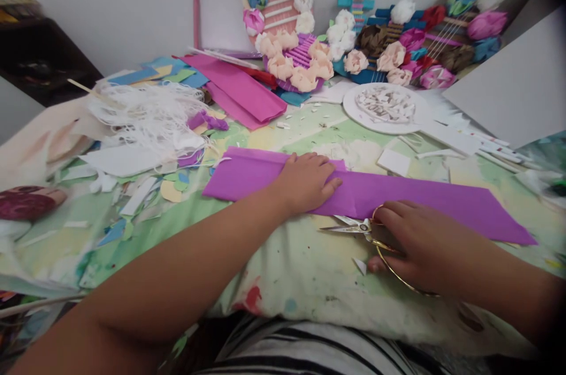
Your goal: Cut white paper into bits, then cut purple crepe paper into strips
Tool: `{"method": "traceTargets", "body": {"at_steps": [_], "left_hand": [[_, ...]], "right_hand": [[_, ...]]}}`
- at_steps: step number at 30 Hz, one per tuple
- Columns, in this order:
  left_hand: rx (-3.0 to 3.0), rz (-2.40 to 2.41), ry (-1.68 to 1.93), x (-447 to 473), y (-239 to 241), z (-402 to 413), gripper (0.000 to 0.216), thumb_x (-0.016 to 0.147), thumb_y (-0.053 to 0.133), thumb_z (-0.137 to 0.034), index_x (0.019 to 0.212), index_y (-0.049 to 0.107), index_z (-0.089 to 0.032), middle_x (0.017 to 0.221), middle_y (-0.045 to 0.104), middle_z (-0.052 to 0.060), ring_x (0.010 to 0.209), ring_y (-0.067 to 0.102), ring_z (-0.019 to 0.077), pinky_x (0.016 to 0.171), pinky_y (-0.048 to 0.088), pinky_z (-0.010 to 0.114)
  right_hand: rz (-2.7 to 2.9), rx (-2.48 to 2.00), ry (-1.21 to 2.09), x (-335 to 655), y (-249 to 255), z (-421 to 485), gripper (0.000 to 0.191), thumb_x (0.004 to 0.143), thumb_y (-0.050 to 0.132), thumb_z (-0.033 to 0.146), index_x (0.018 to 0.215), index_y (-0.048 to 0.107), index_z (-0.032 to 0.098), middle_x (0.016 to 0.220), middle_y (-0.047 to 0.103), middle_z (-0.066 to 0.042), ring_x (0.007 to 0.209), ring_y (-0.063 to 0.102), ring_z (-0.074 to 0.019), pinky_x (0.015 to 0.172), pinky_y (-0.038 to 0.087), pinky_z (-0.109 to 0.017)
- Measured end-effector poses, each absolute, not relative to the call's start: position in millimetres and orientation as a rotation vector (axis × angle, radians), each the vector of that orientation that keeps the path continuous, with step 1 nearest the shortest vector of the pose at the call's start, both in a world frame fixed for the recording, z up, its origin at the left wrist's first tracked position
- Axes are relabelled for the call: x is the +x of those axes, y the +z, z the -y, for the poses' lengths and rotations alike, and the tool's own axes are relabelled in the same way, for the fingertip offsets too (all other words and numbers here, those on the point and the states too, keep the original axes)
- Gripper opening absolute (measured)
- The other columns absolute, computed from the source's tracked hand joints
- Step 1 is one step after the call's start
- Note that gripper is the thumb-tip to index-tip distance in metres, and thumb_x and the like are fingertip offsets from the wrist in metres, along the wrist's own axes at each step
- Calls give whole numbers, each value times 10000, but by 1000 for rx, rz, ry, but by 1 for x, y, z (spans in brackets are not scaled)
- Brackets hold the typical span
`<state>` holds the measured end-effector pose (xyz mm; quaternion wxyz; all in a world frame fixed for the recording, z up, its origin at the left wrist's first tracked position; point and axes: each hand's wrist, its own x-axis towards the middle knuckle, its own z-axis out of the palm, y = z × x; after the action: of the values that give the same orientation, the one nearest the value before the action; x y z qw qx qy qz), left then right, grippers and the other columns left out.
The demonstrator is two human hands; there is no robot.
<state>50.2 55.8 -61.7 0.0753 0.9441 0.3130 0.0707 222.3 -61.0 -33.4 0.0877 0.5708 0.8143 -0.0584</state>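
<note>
A long folded strip of purple crepe paper (424,198) lies across the paint-stained table cover (300,269). My left hand (305,181) rests flat on its middle, fingers stretched out and pressing it down. My right hand (418,245) sits just below the strip's near edge, fingers curled around the gold handles of small scissors (354,226). The scissors lie on the table with blades pointing left and closed.
A white plate of paper scraps (384,107) stands behind the strip. Folded pink paper (241,92), white shredded strands (150,112) and loose cuttings fill the left. Paper-flower decorations (305,56) lean against the back wall. A white sheet (517,92) lies at the right.
</note>
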Motion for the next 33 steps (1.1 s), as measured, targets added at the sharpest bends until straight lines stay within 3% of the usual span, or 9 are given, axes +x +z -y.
{"method": "traceTargets", "body": {"at_steps": [8,14,24,33], "left_hand": [[2873,-895,276,50,-63,-57,404,793,187,-416,961,478,-191,1010,481,57,961,383,204,811,278,395],[2885,-895,357,49,-61,-59,407,792,187,-401,871,507,-163,829,512,64,772,443,168,686,346,318],[2880,-958,425,53,-66,-65,301,785,265,-326,787,522,-169,826,501,57,747,436,160,650,351,303],[2929,-990,367,53,-69,-63,286,787,258,-301,824,511,-173,881,482,67,812,420,191,665,338,341]], "right_hand": [[-2395,1734,-149,221,-29,59,432,617,416,584,758,520,188,691,504,-48,627,455,-168,519,302,-279],[-2488,1689,-164,216,-30,56,415,629,426,561,779,503,182,733,509,-54,656,455,-167,543,307,-275],[-2497,1629,-130,203,-33,53,397,628,427,560,739,509,187,697,504,-43,613,441,-159,518,297,-275],[-2470,1650,-128,199,-28,55,418,630,402,582,710,512,187,668,498,-43,589,443,-153,506,290,-273]]}}
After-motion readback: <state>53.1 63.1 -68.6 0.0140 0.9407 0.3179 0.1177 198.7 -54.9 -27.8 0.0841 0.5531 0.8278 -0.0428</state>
